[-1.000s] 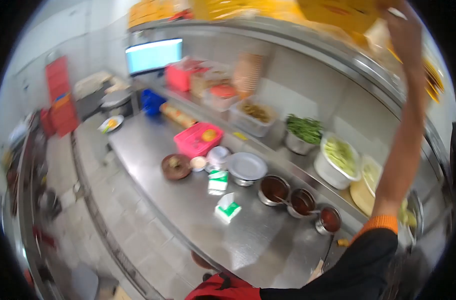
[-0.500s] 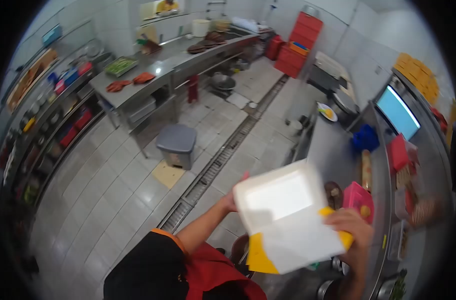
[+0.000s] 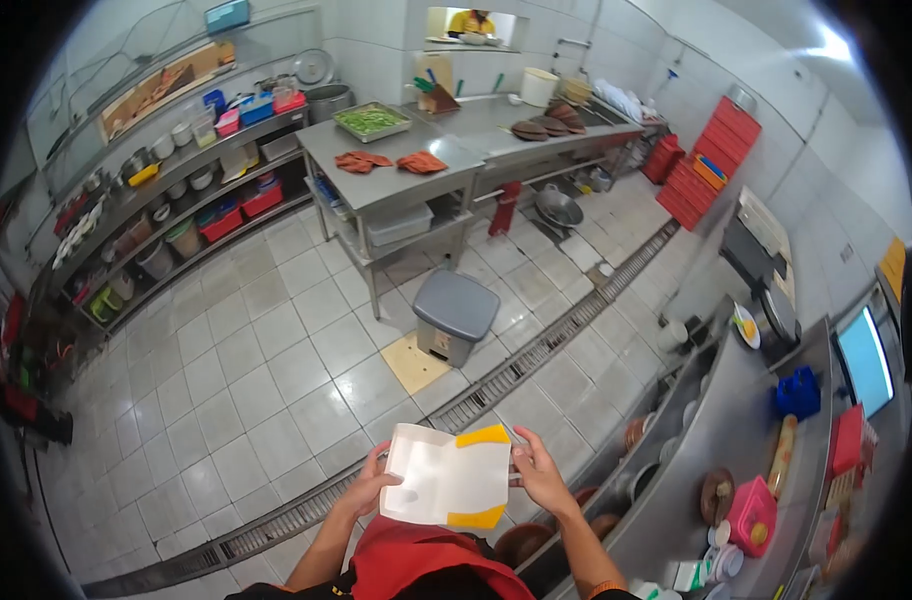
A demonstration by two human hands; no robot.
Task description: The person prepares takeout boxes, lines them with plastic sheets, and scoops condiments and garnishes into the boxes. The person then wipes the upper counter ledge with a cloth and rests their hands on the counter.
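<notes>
- We have brought the paper box [image 3: 446, 475] down from near the counter [image 3: 746, 390] to before our apron [image 3: 446, 552].
- Our left hand [image 3: 364, 492] has thumb and fingers closed on the box's left edge; our right hand [image 3: 542, 480], fingers loosely bent, grips its right edge between the yellow flaps [image 3: 483, 436].
- It is spread open, inside up; both halves seem within easy reach.

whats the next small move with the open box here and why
Probably carry the open box over to the steel counter on the right: the left hand and right hand hold it by opposite sides above the tiled floor, nothing shows inside, and the counter has bare surface.
</notes>
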